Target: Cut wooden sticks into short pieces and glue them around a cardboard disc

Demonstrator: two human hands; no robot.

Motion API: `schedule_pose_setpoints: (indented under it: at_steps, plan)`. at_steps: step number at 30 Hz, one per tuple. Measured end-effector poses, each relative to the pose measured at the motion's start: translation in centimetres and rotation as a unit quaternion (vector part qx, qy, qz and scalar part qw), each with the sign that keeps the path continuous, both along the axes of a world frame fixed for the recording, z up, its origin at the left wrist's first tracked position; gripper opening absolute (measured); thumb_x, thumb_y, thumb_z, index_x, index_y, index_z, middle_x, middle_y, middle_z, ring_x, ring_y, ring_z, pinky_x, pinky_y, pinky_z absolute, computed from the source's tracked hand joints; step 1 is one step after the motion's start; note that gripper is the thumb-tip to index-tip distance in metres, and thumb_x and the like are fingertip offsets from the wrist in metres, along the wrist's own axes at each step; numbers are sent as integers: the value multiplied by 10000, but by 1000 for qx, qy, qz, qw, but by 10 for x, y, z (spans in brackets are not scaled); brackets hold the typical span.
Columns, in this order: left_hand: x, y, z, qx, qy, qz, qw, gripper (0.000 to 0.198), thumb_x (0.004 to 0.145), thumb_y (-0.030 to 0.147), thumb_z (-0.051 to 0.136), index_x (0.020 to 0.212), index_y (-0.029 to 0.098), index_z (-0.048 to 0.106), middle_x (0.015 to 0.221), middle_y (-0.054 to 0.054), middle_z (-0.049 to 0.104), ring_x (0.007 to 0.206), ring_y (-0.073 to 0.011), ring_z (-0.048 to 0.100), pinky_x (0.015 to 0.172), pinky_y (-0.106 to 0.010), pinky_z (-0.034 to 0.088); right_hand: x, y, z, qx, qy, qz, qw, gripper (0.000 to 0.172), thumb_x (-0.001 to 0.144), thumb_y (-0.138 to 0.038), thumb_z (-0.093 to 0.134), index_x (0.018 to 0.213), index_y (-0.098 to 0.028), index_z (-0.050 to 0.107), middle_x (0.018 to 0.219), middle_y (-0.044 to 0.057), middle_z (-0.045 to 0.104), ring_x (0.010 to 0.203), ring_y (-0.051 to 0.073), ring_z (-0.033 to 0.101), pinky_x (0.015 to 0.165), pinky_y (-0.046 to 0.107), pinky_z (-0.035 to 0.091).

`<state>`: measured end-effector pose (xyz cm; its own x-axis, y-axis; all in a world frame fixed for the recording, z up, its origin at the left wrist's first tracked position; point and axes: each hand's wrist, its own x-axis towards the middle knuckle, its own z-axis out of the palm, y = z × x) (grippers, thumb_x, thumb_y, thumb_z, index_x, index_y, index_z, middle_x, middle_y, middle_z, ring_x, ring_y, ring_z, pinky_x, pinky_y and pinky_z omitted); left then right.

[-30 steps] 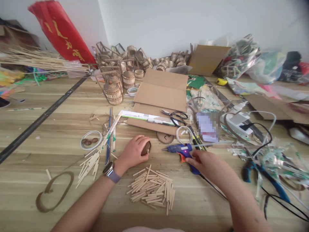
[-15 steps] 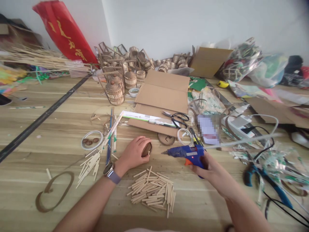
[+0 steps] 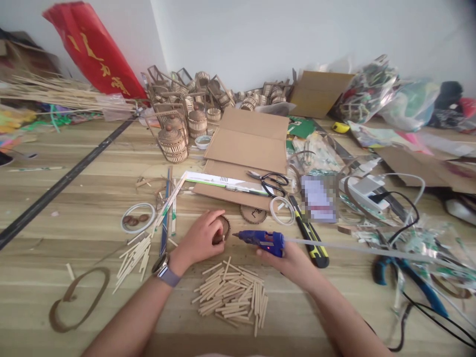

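Observation:
A small round brown disc (image 3: 224,227) is gripped in my left hand (image 3: 201,238), its fingers curled over the near-left side and hiding part of it. Close to my left fingertips shows a pale stick end. My right hand (image 3: 295,264) is wrapped round a blue glue gun (image 3: 256,239) with a lit red light. The gun's nozzle points left, a short gap from the disc. A long translucent glue stick (image 3: 330,244) trails from the gun's back. Just below both hands lies a pile of short wooden sticks (image 3: 232,292).
A second brown disc (image 3: 253,214) and a black-yellow cutter knife (image 3: 314,243) lie beyond my hands. Scissors (image 3: 269,181) rest on cardboard (image 3: 247,141). Blue-handled pliers (image 3: 412,280) and cables are at right. Small lidded bamboo baskets (image 3: 173,144) stand behind.
My right hand has moved left with the glue gun, bringing its nozzle nearer the disc and uncovering the cutter knife. My left hand still holds the disc, now turned more face-up.

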<state>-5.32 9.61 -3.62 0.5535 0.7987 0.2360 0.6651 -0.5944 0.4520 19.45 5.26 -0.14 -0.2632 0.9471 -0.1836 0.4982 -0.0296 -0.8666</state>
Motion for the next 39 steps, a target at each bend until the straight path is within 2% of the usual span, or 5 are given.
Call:
schedule_pose_setpoints:
  at_steps: [7, 10, 18, 30, 39]
  plan:
    - [0, 1, 0, -7, -9, -5, 1000, 182, 674, 129, 606, 769, 221, 481, 1324, -130, 545, 1242, -286, 481, 1085, -480, 354, -12, 12, 26, -2, -97, 73, 993, 429, 877, -444, 505, 1193, -208, 671, 908, 41, 753, 820, 245, 673, 723, 337, 533]
    - [0, 0, 0, -9, -13, -6, 1000, 190, 667, 130, 610, 770, 223, 482, 1322, -128, 548, 1245, -284, 484, 1099, -485, 338, -17, 21, 34, 5, -152, 93, 984, 372, 875, -420, 509, 1074, -186, 719, 820, 44, 746, 768, 239, 660, 658, 308, 518]
    - [0, 0, -2, -6, -25, -10, 1000, 177, 695, 155, 602, 815, 219, 489, 1316, -132, 545, 1264, -274, 472, 1135, -478, 292, -24, 35, 46, 22, -213, 133, 968, 292, 871, -372, 537, 1009, -177, 704, 855, 72, 732, 767, 220, 645, 682, 304, 483]
    - [-2, 0, -2, -1, -26, -20, 999, 164, 705, 155, 593, 846, 219, 541, 1317, -106, 556, 1281, -266, 468, 1150, -474, 283, -35, 42, 55, 22, -310, 154, 938, 306, 875, -438, 553, 815, -174, 696, 671, 66, 682, 610, 201, 607, 538, 278, 402]
    - [-2, 2, -2, 3, -25, -20, 1000, 146, 705, 165, 600, 833, 222, 560, 1310, -94, 565, 1277, -265, 478, 1152, -490, 278, -40, 47, 64, 25, -335, 174, 925, 283, 875, -460, 561, 863, -204, 682, 772, 74, 710, 680, 228, 651, 567, 295, 437]
